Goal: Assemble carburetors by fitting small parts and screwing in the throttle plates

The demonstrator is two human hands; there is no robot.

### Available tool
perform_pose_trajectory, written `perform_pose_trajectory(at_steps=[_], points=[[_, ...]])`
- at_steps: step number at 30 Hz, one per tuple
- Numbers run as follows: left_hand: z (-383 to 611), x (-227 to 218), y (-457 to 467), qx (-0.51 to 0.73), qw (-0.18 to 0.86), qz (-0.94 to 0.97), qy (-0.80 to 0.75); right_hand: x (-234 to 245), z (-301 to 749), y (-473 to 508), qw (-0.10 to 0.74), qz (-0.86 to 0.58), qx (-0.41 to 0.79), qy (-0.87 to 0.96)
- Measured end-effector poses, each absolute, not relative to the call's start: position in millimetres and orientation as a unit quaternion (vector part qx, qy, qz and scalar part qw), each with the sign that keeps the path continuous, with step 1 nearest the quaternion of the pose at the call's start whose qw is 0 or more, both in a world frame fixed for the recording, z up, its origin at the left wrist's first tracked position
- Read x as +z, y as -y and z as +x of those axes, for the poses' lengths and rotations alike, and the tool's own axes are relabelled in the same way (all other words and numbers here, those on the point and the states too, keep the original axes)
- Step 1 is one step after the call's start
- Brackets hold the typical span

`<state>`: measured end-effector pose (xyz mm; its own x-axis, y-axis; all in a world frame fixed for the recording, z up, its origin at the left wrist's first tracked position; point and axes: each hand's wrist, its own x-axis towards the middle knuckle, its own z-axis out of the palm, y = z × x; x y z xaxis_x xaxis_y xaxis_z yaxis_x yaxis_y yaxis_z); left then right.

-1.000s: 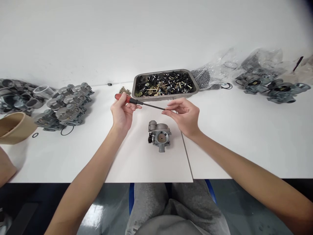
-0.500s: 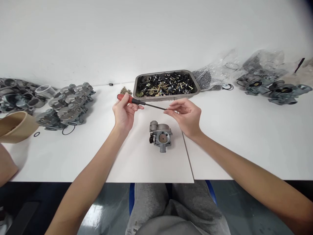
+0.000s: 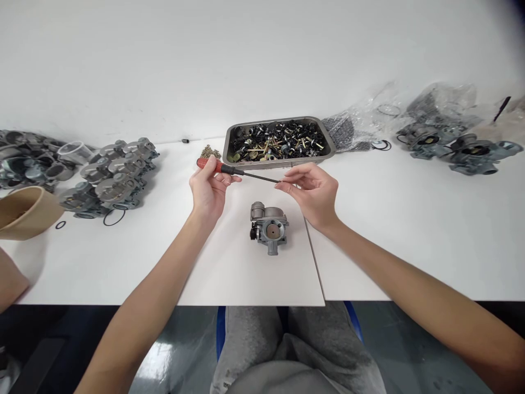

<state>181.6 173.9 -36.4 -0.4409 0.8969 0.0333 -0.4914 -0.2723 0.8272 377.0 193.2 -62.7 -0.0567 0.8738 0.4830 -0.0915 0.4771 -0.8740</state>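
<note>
My left hand point(image 3: 210, 189) is closed round the red and black handle of a thin screwdriver point(image 3: 235, 172), held level above the white table point(image 3: 410, 219). My right hand point(image 3: 314, 191) pinches at the tip of its dark shaft; whether a small part sits between the fingertips I cannot make out. A single grey metal carburetor point(image 3: 268, 226) stands on the table just below and between both hands, touched by neither.
A metal tray point(image 3: 279, 142) full of small black and brass parts sits behind the hands. Piles of carburetors lie at the left point(image 3: 115, 175) and right point(image 3: 459, 145), with plastic bags point(image 3: 369, 117), black O-rings point(image 3: 112, 218) and a tan bowl point(image 3: 24, 213). Another person's arm point(image 3: 10, 279) shows at far left.
Almost nothing: both hands with the screwdriver shifted slightly right, keeping the same grip. The carburetor has not moved.
</note>
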Motion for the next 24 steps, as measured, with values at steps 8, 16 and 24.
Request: perform_pose_trajectory(at_steps=[8, 16, 24], points=[[181.0, -37.1, -174.0, 0.758, 0.462, 0.253, -0.385, -65.2, 376.8, -194.0, 0.601, -0.323, 0.388, 0.619], [179.5, -35.5, -173.6, 0.755, 0.454, 0.266, -0.391, -66.5, 377.1, -195.3, 0.605, -0.331, 0.38, 0.616], [181.4, -36.3, -173.3, 0.757, 0.457, 0.257, -0.389, -65.5, 377.1, -193.4, 0.599, -0.332, 0.372, 0.627]])
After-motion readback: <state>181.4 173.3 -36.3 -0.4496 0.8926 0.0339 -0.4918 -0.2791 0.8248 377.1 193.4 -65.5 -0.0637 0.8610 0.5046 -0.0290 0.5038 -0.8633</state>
